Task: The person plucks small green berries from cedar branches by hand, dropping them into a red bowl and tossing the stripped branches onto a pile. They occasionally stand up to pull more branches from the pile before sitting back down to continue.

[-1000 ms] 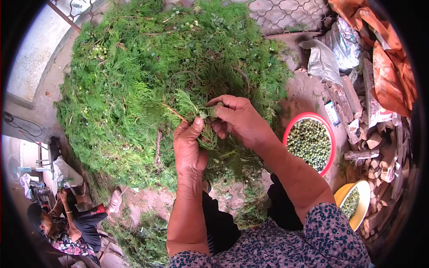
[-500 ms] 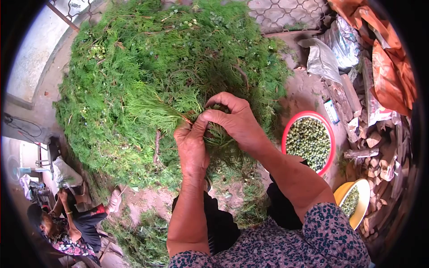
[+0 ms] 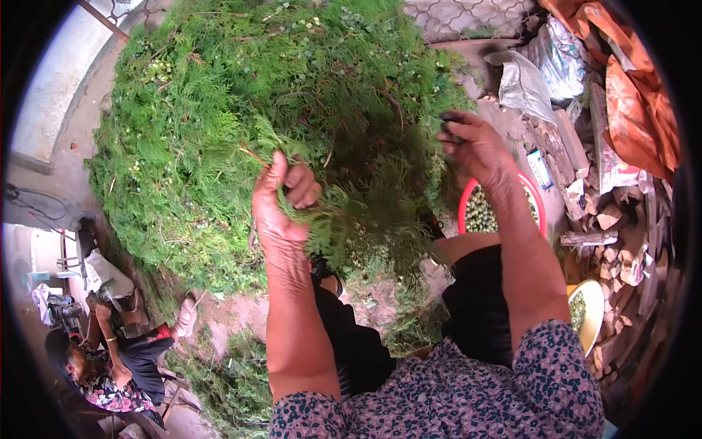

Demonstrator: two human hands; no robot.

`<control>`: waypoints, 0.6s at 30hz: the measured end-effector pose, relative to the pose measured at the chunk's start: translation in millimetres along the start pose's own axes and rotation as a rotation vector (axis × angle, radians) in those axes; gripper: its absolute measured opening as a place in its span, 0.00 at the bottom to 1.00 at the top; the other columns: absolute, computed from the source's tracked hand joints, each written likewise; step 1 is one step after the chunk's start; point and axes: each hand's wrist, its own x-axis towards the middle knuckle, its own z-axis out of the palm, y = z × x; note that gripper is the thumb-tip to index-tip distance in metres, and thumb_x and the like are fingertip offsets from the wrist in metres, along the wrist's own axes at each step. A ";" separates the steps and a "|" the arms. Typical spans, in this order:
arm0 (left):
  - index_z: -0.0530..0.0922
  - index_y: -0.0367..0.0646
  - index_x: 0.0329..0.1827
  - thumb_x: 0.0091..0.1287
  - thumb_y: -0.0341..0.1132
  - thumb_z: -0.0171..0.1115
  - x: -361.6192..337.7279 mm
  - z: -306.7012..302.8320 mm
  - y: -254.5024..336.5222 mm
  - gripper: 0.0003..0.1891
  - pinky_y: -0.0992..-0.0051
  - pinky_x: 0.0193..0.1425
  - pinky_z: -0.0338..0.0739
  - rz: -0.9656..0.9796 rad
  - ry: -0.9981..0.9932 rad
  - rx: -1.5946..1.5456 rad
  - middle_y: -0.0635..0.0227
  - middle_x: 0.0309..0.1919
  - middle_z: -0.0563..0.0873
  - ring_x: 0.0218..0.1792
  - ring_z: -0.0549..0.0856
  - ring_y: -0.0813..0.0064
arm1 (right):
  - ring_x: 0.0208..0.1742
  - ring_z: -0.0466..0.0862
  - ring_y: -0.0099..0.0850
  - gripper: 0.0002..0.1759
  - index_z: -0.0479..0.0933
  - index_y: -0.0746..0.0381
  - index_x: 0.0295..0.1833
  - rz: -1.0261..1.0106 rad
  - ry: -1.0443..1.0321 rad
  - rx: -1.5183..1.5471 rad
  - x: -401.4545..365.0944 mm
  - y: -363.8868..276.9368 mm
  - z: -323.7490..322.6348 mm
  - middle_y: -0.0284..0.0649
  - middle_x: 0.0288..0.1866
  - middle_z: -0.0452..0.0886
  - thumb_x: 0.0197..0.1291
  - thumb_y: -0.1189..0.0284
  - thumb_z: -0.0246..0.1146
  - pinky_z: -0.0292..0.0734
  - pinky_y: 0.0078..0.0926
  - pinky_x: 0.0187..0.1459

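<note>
- Far left: a pale wall point(image 3: 45, 102) is seen, curved by the lens; a dark cable point(image 3: 35, 201) is strung below it.
- Lower left: another person point(image 3: 115, 384) is seated in a flowered top and dark trousers; both forearms are raised; what is held there is too small to tell. A pale bag point(image 3: 110, 274) is placed just beyond.
- Left to centre: the ground is covered by a big pile of green branches point(image 3: 175, 175), with small pale cones mixed in.
- Lower down: more cut greenery point(image 3: 230, 380) is scattered near the seated person.
- Centre: a leafy sprig point(image 3: 340, 230) is gripped in the left hand point(image 3: 281, 197), fingers curled, thumb up; its leaves are spread to the right, over the near edge of the pile.
- Right of that: the right hand point(image 3: 479, 146) is held apart from the sprig, fingers bent, fingertips dark and blurred; whether anything is pinched cannot be told.
- Below the right hand: a red-rimmed basin point(image 3: 542, 208), filled with round green cones point(image 3: 479, 212), is partly hidden by the right forearm.
- Lower right: a yellow basin point(image 3: 596, 318) with more cones is half covered by the right arm.
- Far right: split firewood point(image 3: 610, 274) is stacked; a grey sack point(image 3: 523, 84) and an orange tarp point(image 3: 636, 102) are seen above.
</note>
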 end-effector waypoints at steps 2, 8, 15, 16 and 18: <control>0.67 0.42 0.32 0.63 0.40 0.59 0.7 -7.0 6.3 0.12 0.84 0.14 0.53 -0.025 -0.048 -0.086 0.78 0.16 0.64 0.12 0.59 0.87 | 0.34 0.78 0.30 0.15 0.70 0.69 0.49 0.026 0.101 -0.075 -4.0 0.4 -44.1 0.41 0.36 0.76 0.55 0.80 0.57 0.73 0.23 0.30; 0.67 0.34 0.44 0.68 0.29 0.46 2.0 -24.6 24.6 0.08 0.83 0.15 0.58 0.071 -0.474 -0.330 0.72 0.19 0.67 0.13 0.63 0.85 | 0.32 0.75 0.28 0.20 0.70 0.71 0.52 0.124 0.491 -0.470 -45.5 22.5 -184.6 0.41 0.35 0.74 0.51 0.82 0.54 0.76 0.26 0.32; 0.67 0.33 0.39 0.57 0.22 0.53 -3.4 -34.8 47.0 0.08 0.82 0.11 0.57 0.153 -0.692 -0.457 0.68 0.18 0.71 0.10 0.66 0.82 | 0.30 0.78 0.33 0.12 0.78 0.65 0.38 0.239 0.928 -0.934 -92.6 53.5 -270.7 0.44 0.30 0.78 0.49 0.75 0.53 0.74 0.33 0.28; 0.67 0.33 0.39 0.56 0.21 0.53 -6.5 -33.6 49.2 0.09 0.82 0.11 0.56 0.173 -0.696 -0.474 0.68 0.18 0.71 0.10 0.66 0.82 | 0.30 0.78 0.33 0.12 0.78 0.65 0.38 0.240 0.930 -0.934 -94.4 57.9 -288.5 0.44 0.30 0.78 0.49 0.75 0.53 0.74 0.33 0.28; 0.68 0.33 0.39 0.55 0.21 0.54 -7.4 -37.2 55.4 0.09 0.82 0.10 0.56 0.190 -0.701 -0.492 0.68 0.17 0.71 0.10 0.65 0.81 | 0.35 0.81 0.43 0.13 0.79 0.66 0.38 0.254 1.051 -1.283 -97.5 62.8 -309.5 0.53 0.32 0.80 0.50 0.74 0.51 0.74 0.39 0.35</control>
